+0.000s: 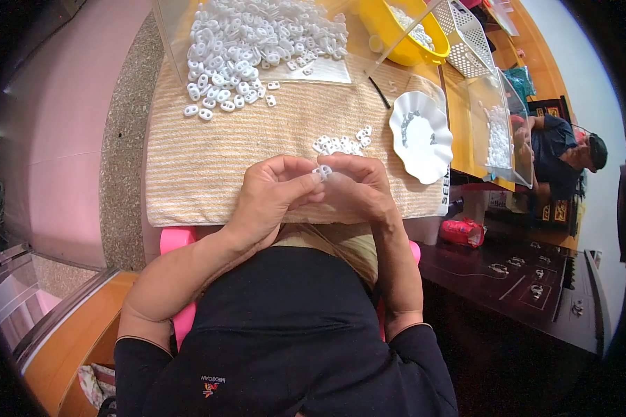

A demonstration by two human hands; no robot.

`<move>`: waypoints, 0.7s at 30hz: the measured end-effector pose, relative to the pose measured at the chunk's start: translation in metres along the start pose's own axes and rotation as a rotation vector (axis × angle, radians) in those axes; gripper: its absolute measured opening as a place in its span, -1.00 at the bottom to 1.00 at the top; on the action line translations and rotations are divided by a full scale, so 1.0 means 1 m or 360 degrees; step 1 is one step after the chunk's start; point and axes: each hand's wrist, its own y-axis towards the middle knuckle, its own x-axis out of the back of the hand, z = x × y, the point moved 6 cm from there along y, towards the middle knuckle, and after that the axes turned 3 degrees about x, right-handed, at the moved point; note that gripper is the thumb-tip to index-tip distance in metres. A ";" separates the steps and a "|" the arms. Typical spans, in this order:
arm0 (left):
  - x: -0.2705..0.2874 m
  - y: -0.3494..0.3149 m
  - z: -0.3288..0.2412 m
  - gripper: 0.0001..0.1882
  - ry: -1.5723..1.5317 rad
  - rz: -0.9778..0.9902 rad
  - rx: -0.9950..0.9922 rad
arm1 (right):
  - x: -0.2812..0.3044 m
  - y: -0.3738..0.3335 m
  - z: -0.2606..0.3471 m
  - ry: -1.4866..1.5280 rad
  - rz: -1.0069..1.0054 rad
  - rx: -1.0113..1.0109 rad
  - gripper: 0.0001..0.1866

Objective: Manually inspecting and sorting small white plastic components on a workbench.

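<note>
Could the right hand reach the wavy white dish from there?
Probably yes: only towel seems to lie between the right hand and the dish, though it's busy with a white piece.

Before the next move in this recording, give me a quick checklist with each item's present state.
1. White piece pinched in the left hand: ok.
2. Right hand gripping it too: cannot tell; its fingertips are right by the piece.
3. Piece's holes free of anything: cannot tell, too small.
4. Small white cluster just beyond the hands: ok.
5. Wavy-edged dish clear of both hands: ok.
6. Large white heap kept off the striped towel: not ok; some pieces lie on it.
</note>
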 end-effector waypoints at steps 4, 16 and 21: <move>0.002 0.001 0.001 -0.86 0.0010 0.0017 -0.0004 | 0.000 0.000 -0.001 0.0008 0.0014 -0.0002 -0.69; -0.002 0.000 -0.001 -0.84 -0.0141 0.0069 0.0129 | -0.002 -0.001 0.001 0.0088 -0.0016 -0.0007 -0.71; -0.003 0.002 0.001 -0.82 -0.0191 0.0175 0.0180 | -0.007 -0.003 0.010 0.0093 -0.0007 0.0061 -0.71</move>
